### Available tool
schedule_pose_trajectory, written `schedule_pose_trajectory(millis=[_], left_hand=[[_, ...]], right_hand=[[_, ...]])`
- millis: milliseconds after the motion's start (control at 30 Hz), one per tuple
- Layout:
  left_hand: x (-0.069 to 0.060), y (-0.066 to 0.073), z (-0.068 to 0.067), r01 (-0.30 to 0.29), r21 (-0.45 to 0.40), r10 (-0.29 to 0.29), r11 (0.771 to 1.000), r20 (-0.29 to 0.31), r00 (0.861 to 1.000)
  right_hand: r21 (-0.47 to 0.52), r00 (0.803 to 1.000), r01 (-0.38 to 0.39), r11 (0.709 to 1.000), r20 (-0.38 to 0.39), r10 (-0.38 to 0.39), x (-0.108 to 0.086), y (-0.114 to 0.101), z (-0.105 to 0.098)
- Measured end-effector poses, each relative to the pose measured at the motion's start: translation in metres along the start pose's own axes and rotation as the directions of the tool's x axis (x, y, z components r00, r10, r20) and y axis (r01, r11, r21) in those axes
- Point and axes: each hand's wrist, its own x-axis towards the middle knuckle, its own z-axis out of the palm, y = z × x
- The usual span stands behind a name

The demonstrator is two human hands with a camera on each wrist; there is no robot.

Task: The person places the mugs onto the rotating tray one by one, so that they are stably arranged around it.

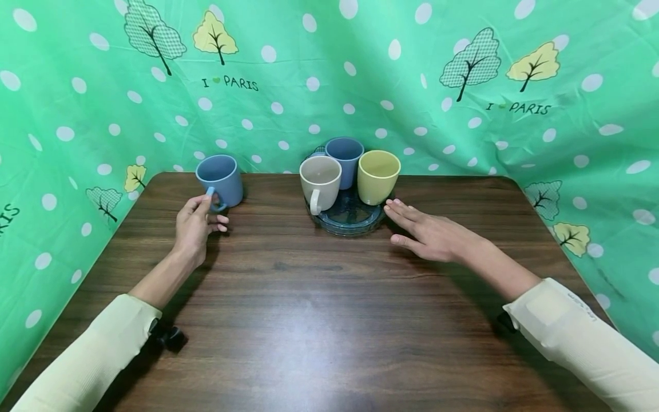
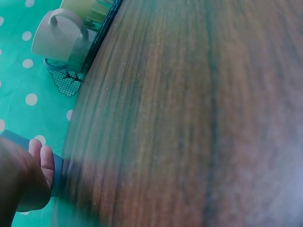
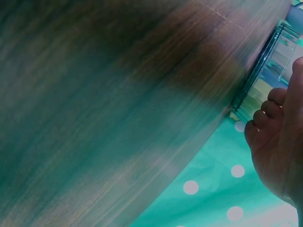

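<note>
At the left of the head view, my left hand (image 1: 191,233) pinches the handle of a blue mug (image 1: 227,182) that stands upright near the table's back edge. A round, dark glass tray (image 1: 350,228) lies at the back middle. On it stand a white mug (image 1: 323,182) with its handle toward me, a second blue mug (image 1: 346,163) behind, and a yellow cup (image 1: 378,178) on the right. My right hand (image 1: 429,236) has its fingers stretched out at the tray's right rim, close to the yellow cup; whether they touch is unclear. The right wrist view shows the palm side of that hand (image 3: 279,142).
The dark wooden table (image 1: 309,309) reaches back to a green, dotted cloth (image 1: 340,86) hanging behind and at both sides. A small black device (image 1: 172,339) sits below my left sleeve.
</note>
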Motion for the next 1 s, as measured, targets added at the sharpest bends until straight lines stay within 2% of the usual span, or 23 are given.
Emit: schedule_pose_trajectory(millis=[200,367,867,1000], left_hand=[[-0.0002,-0.0006,0.0000,0.002,-0.023,-0.001,1.000,0.061,0.998],[0.0008,-0.0011,0.0009,-0.004,-0.071,0.010,0.997,0.085,0.996],[0.0040,-0.0024,0.0051,-0.018,-0.137,0.025,0.990,0.051,0.998],[0.0050,-0.0026,0.0058,-0.032,-0.122,0.038,0.992,0.044,0.998]], right_hand=[[-0.003,1.000,0.008,1.000,-0.005,-0.008,-0.0009,-0.0017,0.0004],[0.001,1.000,0.016,1.000,-0.012,-0.016,-0.0012,-0.0035,0.0012],[0.024,1.000,0.013,1.000,-0.009,-0.012,-0.0031,-0.0085,0.0046],[0.023,1.000,0.010,1.000,-0.005,-0.010,-0.0029,-0.0094,0.0047]])
